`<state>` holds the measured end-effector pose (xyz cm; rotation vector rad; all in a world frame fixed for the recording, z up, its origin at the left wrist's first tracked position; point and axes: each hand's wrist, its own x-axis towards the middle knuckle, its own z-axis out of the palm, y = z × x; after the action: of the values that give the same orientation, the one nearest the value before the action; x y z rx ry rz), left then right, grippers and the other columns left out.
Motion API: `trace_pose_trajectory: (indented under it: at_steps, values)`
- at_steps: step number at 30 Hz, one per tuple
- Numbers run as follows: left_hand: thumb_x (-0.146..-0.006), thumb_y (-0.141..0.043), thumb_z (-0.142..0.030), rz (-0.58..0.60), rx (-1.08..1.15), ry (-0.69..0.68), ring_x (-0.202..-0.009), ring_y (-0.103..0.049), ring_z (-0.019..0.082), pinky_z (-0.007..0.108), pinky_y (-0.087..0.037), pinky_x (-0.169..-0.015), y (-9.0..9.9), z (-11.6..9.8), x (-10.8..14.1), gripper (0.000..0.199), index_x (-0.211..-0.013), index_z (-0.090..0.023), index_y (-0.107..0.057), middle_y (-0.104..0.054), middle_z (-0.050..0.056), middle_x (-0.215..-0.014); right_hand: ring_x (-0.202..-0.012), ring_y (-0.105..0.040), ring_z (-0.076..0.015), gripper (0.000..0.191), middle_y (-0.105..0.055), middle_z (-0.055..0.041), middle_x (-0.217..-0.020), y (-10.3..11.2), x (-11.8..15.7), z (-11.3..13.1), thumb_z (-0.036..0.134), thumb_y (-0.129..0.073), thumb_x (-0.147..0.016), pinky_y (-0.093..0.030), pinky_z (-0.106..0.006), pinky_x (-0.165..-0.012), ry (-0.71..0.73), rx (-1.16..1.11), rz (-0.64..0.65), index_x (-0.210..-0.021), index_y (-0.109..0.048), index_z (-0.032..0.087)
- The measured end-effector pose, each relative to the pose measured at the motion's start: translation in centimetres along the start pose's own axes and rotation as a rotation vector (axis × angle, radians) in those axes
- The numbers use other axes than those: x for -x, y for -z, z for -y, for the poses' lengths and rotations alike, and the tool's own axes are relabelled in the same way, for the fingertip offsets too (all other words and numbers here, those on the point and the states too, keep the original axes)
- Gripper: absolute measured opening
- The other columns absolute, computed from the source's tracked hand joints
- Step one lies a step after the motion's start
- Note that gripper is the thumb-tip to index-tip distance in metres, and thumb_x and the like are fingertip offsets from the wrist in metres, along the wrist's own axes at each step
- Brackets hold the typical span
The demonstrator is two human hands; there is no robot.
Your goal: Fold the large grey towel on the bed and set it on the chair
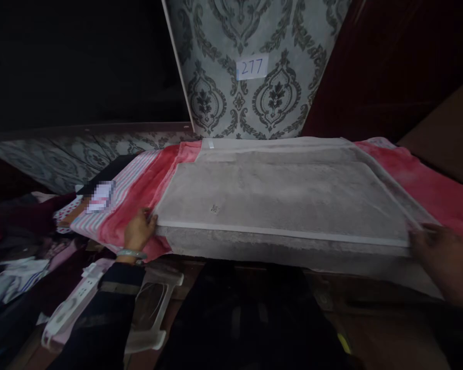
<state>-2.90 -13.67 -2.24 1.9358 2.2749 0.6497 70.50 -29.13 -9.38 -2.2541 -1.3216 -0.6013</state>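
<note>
A grey plush towel (278,200) lies spread with its front part folded over, a pale hem along the near edge. My left hand (139,234), with a bracelet on the wrist, pinches the folded layer's near left corner. At the opposite near corner, my right hand (443,257) is blurred by motion, its fingers closed on the towel's edge. Underneath spreads a red plush blanket (139,195) with a striped band at its left end.
Left on the stripes lies a small pixelated white item (101,197). A pink stool (154,329) and a white power strip (71,306) sit below. Piled clothes (19,272) are at far left. Behind are a dark screen (81,61) and a wall label reading 277 (252,67).
</note>
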Motion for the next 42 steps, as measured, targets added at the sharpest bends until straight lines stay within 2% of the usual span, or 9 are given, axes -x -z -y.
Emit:
trace_pose_trajectory:
  at_steps: [2,4,7,12,17,25,33,38,42]
  values:
    - [-0.083,-0.050,-0.050,-0.058,-0.083,-0.219,-0.118,-0.059,0.039,0.054,-0.047,-0.101,-0.1,-0.1,0.7,0.056,-0.123,-0.012,-0.059,-0.064,0.023,-0.122,-0.095,-0.064,-0.0453,0.060,-0.068,-0.0253,-0.093,1.5,0.8,2.5,0.058,-0.040,-0.090,-0.049,-0.061,-0.077,0.041,-0.005,-0.057,-0.124,-0.067,0.017]
    - [-0.084,-0.051,-0.053,-0.027,-0.111,-0.446,-0.126,-0.055,0.036,0.052,-0.042,-0.110,-0.2,-0.2,1.2,0.057,-0.126,-0.016,-0.060,-0.061,0.019,-0.132,-0.111,-0.061,-0.0416,0.052,-0.067,-0.0215,-0.113,2.4,1.5,5.4,0.056,-0.047,-0.091,-0.049,-0.058,-0.091,0.237,-0.122,-0.044,-0.126,-0.064,0.021]
    - [-0.089,-0.046,-0.051,0.080,-0.087,-0.598,-0.129,-0.055,0.032,0.051,-0.041,-0.113,-0.7,-0.2,1.3,0.052,-0.127,-0.019,-0.061,-0.062,0.014,-0.136,-0.118,-0.059,-0.0358,0.046,-0.062,-0.0167,-0.129,2.3,2.7,9.1,0.050,-0.048,-0.095,-0.049,-0.053,-0.099,0.498,-0.288,0.087,-0.131,-0.061,0.025]
    - [-0.090,-0.044,-0.035,0.142,-0.108,-0.636,-0.128,-0.057,0.030,0.049,-0.044,-0.112,-1.1,0.5,0.5,0.047,-0.130,-0.019,-0.062,-0.062,0.013,-0.139,-0.122,-0.058,-0.0332,0.048,-0.061,-0.0126,-0.135,0.6,3.7,10.6,0.047,-0.048,-0.097,-0.050,-0.055,-0.101,0.608,-0.349,0.161,-0.140,-0.055,0.027]
    - [-0.081,-0.041,-0.016,0.118,-0.180,-0.678,-0.131,-0.055,0.029,0.048,-0.044,-0.113,-1.1,1.1,0.4,0.058,-0.136,-0.018,-0.060,-0.058,0.013,-0.143,-0.125,-0.058,-0.0290,0.048,-0.061,-0.0099,-0.136,1.0,4.2,10.5,0.027,-0.043,-0.099,-0.050,-0.052,-0.105,0.706,-0.372,0.174,-0.147,-0.048,0.029]
    - [-0.083,-0.042,-0.016,0.063,-0.216,-0.656,-0.128,-0.056,0.031,0.051,-0.040,-0.116,-1.4,-0.3,0.2,0.053,-0.131,-0.018,-0.065,-0.064,0.012,-0.135,-0.126,-0.056,-0.0325,0.069,-0.061,-0.0131,-0.136,1.2,5.0,11.5,0.008,-0.041,-0.088,-0.052,-0.053,-0.099,0.788,-0.257,0.127,-0.155,-0.037,0.024]
    - [-0.089,-0.035,-0.018,0.029,-0.141,-0.626,-0.137,-0.049,0.029,0.051,-0.038,-0.117,-1.8,0.3,0.1,0.050,-0.128,-0.019,-0.066,-0.063,0.011,-0.138,-0.110,-0.065,-0.0289,0.048,-0.070,-0.0107,-0.118,1.7,3.8,12.5,0.014,-0.042,-0.094,-0.056,-0.048,-0.094,0.673,-0.299,0.096,-0.137,-0.060,0.024]
    - [-0.087,-0.037,-0.016,-0.017,-0.129,-0.617,-0.137,-0.048,0.031,0.053,-0.038,-0.116,-0.8,1.0,0.5,0.052,-0.131,-0.016,-0.065,-0.063,0.011,-0.139,-0.111,-0.065,-0.0263,0.052,-0.070,-0.0072,-0.121,3.1,4.1,12.3,0.012,-0.038,-0.095,-0.055,-0.046,-0.097,0.686,-0.400,0.036,-0.141,-0.057,0.027]
    - [-0.088,-0.038,-0.018,-0.030,-0.144,-0.610,-0.137,-0.049,0.030,0.053,-0.039,-0.116,-1.2,1.9,1.6,0.050,-0.129,-0.019,-0.066,-0.065,0.010,-0.136,-0.115,-0.063,-0.0286,0.053,-0.069,-0.0093,-0.124,2.5,5.7,11.5,0.012,-0.040,-0.094,-0.055,-0.048,-0.096,0.730,-0.372,0.036,-0.143,-0.056,0.025]
